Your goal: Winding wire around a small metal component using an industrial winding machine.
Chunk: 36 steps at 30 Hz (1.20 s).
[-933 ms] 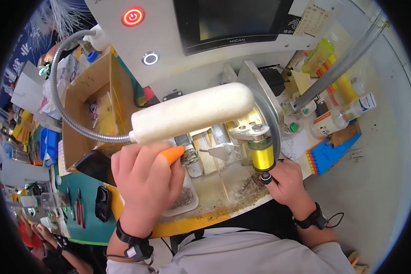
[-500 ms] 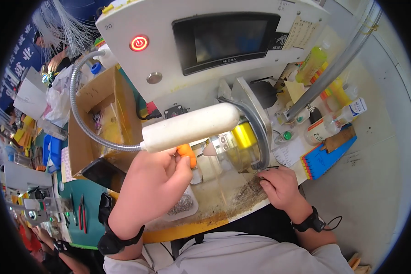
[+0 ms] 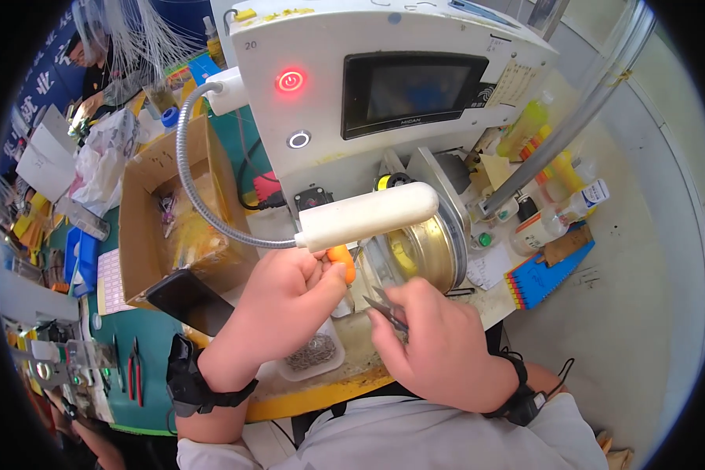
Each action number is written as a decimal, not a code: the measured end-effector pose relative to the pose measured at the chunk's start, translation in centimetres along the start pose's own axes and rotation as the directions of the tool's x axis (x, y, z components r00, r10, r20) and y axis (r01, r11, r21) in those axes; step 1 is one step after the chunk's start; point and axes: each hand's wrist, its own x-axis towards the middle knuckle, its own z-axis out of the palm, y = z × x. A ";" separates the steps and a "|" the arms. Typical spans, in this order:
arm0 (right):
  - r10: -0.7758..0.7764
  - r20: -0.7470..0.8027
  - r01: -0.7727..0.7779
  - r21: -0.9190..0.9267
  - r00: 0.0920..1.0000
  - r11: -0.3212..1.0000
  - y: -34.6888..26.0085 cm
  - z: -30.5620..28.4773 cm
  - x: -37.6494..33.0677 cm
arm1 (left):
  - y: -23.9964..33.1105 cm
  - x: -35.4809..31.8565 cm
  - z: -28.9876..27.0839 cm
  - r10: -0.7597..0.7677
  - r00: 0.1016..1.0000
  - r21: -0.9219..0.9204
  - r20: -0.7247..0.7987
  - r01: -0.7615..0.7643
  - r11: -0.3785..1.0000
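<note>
At bench edge (image 3: 315,400), white tray (image 3: 338,363) of silvery bits (image 3: 311,352), right grip (image 3: 440,345) holding pointed tool (image 3: 387,311), left grip (image 3: 290,305) unclear

A: Left hand (image 3: 290,301): anything pinched?
B: Indiscernible inside the grip.
A: Right hand (image 3: 446,345)?
B: Covers the rear of the dark pointed tool (image 3: 385,309).
A: Other losses?
B: White lamp (image 3: 368,215) hides part of the brass-coloured drum (image 3: 435,251); co-worker's arm (image 3: 98,446) cut off by lower edge.

My right grip (image 3: 444,345) holds small dark snips (image 3: 392,315), tips parted, pointing left; a bright orange cover (image 3: 342,264) shows at my left grip (image 3: 286,304)
</note>
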 end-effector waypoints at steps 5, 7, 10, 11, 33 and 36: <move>0.042 -0.003 -0.042 -0.120 0.999 0.992 -0.4 0.9 1.5 | 0.6 -0.2 0.2 -0.002 1.000 -0.063 0.024 0.003 0.998; 0.025 -0.001 -0.025 -0.162 1.000 0.987 -0.6 0.9 1.8 | 0.6 -0.2 0.2 0.010 1.000 -0.060 0.013 -0.009 0.998; 0.037 0.034 -0.030 -0.196 0.999 0.980 -0.8 1.3 1.9 | -0.1 -0.2 -0.3 0.005 1.000 -0.046 0.020 -0.004 0.999; 0.040 0.032 -0.033 -0.199 0.999 0.979 -0.7 1.3 2.0 | -0.4 -0.2 -0.4 -0.010 0.999 -0.034 0.041 0.012 0.999; 0.095 0.035 -0.090 -0.134 0.995 0.987 -0.5 1.0 2.5 | 0.7 -0.5 0.3 -0.015 0.999 -0.065 0.040 0.018 0.998; 0.053 0.014 -0.050 -0.151 0.999 0.987 -0.1 1.0 1.8 | 0.9 -1.2 0.6 -0.009 1.000 -0.237 0.027 0.015 0.971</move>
